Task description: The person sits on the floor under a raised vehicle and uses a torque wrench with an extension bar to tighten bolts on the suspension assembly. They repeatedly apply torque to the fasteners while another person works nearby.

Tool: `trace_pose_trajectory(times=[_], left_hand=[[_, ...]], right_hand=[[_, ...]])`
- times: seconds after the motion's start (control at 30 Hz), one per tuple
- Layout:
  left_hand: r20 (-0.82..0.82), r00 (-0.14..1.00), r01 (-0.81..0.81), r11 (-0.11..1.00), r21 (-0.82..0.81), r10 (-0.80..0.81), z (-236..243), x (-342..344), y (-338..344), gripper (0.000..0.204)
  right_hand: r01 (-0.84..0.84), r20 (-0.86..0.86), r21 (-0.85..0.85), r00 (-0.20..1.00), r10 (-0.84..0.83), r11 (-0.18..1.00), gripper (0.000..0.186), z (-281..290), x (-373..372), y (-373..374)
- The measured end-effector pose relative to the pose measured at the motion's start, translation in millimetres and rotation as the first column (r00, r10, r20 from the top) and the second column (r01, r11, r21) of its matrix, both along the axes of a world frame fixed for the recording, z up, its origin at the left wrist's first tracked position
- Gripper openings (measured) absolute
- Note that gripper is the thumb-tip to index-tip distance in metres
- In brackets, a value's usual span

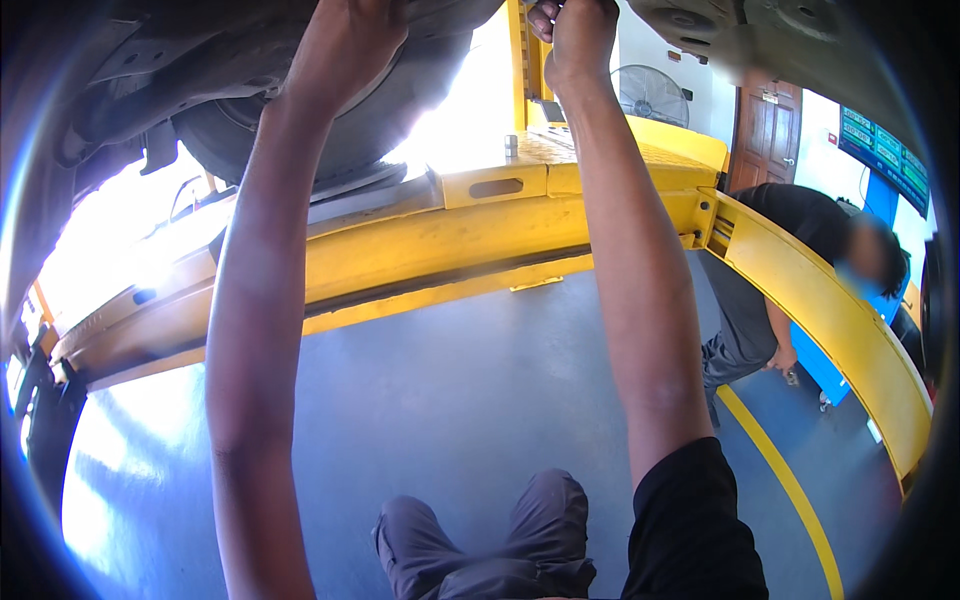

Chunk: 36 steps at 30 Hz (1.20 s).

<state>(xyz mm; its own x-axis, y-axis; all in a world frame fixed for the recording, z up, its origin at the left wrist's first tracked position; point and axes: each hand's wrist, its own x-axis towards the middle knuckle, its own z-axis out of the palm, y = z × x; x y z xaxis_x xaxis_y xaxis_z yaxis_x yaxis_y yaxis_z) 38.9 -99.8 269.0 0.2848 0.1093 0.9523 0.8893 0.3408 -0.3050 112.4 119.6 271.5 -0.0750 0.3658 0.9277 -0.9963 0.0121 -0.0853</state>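
Observation:
Both my arms reach straight up to a vehicle's dark underside (150, 55). My left hand (352, 45) is at the top edge, in front of a black tyre (385, 125); its fingers are out of the picture, so its grip is hidden. Farther right, my right hand (583, 40) is also cut by the top edge. Its fingers are curled closed, and what they hold, if anything, cannot be made out. Below the hands, a small metal cylinder (511, 146) stands on the yellow lift platform (570, 150).
A yellow lift beam (450, 240) crosses in front of me, and another yellow beam (820, 290) curves along the right. Beyond that one, a person (800, 215) bends over near a blue cabinet (818, 362). Behind are a fan (652, 95), a wooden door (766, 135) and a wall screen (882, 150).

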Motion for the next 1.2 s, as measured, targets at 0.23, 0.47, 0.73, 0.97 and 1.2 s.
trace_pose_trajectory(times=[0.23, 0.47, 0.73, 0.97, 1.2], left_hand=[[0.007, 1.0, -0.01, 1.0, -0.022, 0.01, 0.5, -0.3, -0.2, 0.035], [0.041, 0.999, -0.014, 1.0, -0.013, 0.015, -2.7, -5.9, -2.2, 0.034], [0.077, 0.997, 0.001, 1.0, 0.002, -0.001, -5.7, -15.1, -5.6, 0.033], [0.092, 0.992, 0.074, 0.994, 0.082, -0.081, -23.1, -18.0, -25.5, 0.032], [0.442, 0.774, 0.372, 0.89, 0.265, -0.454, -124.5, -24.7, 11.1, 0.031]], right_hand=[[0.048, 0.074, -0.018, 0.996, -0.046, 0.999, 0.033, 3.2, -1.3, -1.5], [0.2, 0.211, 0.318, 0.938, -0.275, 0.927, 0.032, -3.5, 28.8, 21.8], [0.063, 0.24, 0.191, 0.965, -0.109, 0.979, 0.026, 0.9, 16.8, 81.2], [0.423, 0.609, 0.203, 0.652, -0.452, 0.883, 0.028, -104.0, -5.2, 222.3], [0.849, 0.735, 0.425, -0.121, -0.667, 0.314, 0.046, -125.5, -63.3, 360.4]])
